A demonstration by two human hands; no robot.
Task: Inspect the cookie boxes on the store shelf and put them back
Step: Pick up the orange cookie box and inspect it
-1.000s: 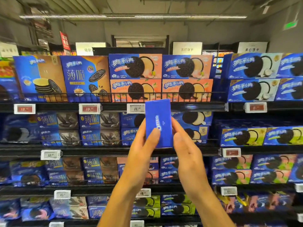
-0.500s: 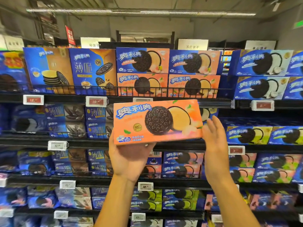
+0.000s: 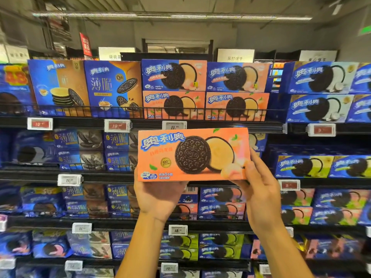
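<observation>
The held cookie box (image 3: 192,154) is orange with blue-outlined white lettering, a black embossed cookie, pale yellow cream and green leaves. 2 shelf price tags (image 3: 39,123) are red.

The orange cookie box (image 3: 192,154) hides the left hand's (image 3: 158,199) fingers and most of a price tag (image 3: 174,125) above it. Both forearms run off the bottom edge. Small print on the box's lower left is unreadable; lower-shelf packages (image 3: 50,247) are blurred.
</observation>
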